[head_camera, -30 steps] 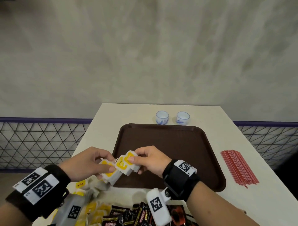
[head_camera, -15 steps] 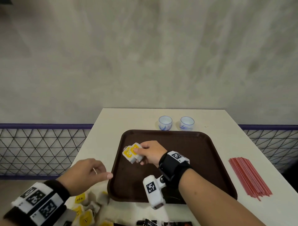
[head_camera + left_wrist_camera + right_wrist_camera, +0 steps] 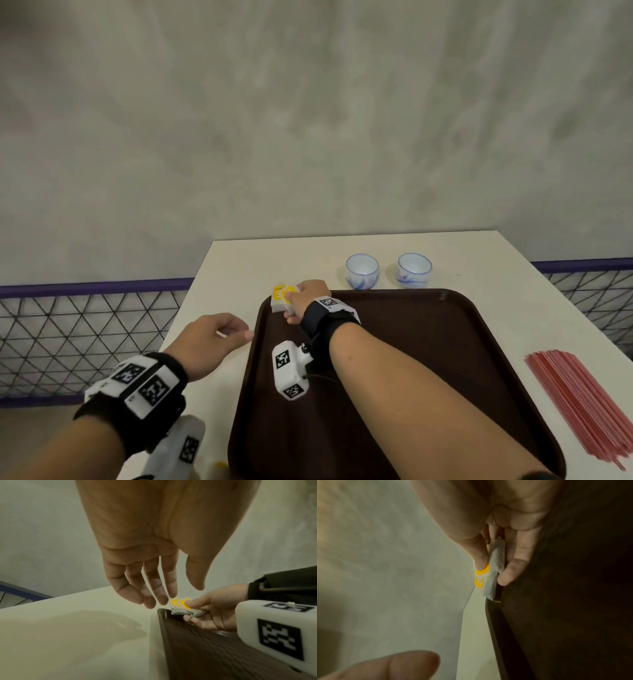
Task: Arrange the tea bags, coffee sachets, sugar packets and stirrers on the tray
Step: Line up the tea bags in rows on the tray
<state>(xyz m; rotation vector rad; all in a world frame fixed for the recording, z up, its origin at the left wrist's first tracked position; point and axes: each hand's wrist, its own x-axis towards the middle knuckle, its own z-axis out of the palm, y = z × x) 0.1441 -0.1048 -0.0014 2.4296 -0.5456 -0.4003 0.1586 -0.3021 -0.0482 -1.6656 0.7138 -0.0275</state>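
Seen from the head: right hand (image 3: 306, 297) stretched to the far left corner of the brown tray (image 3: 445, 342), pinching a small stack of tea bags (image 3: 281, 298) with yellow tags between thumb and fingers, right at the corner's rim. Left hand (image 3: 209, 342) held over the white table (image 3: 239, 267) just beside the tray's left edge, fingers loosely curled, holding nothing. Two small blue-and-white cups (image 3: 362, 271) standing side by side on the table just past the tray's far rim. Bundle of red stirrers (image 3: 579, 404) lying on the table to the right of the tray, apart from it. Black wristbands with white marker blocks strapped on both wrists. Grey wall behind, with a wire-mesh fence (image 3: 68, 335) along its foot.

Seen from the left wrist: left hand (image 3: 154, 561) hanging relaxed above the table (image 3: 60, 635), fingers (image 3: 154, 588) nearly straight and slightly apart, nothing between them. Beyond the fingertips, right hand (image 3: 214, 609) gripping the tea bags (image 3: 183, 608), thumb on top over the yellow tags, fingers underneath, at the tray (image 3: 197, 649) corner.

Seen from the right wrist, dim and blurred: right hand (image 3: 505, 520) with thumb and fingers (image 3: 515, 566) closed narrow on the edge-on tea bags (image 3: 494, 568), yellow tags facing the table (image 3: 393, 588), lower end of the stack at the tray (image 3: 556, 615) rim; touching or not cannot be told. Left hand's blurred fingers (image 3: 393, 666) at the bottom.
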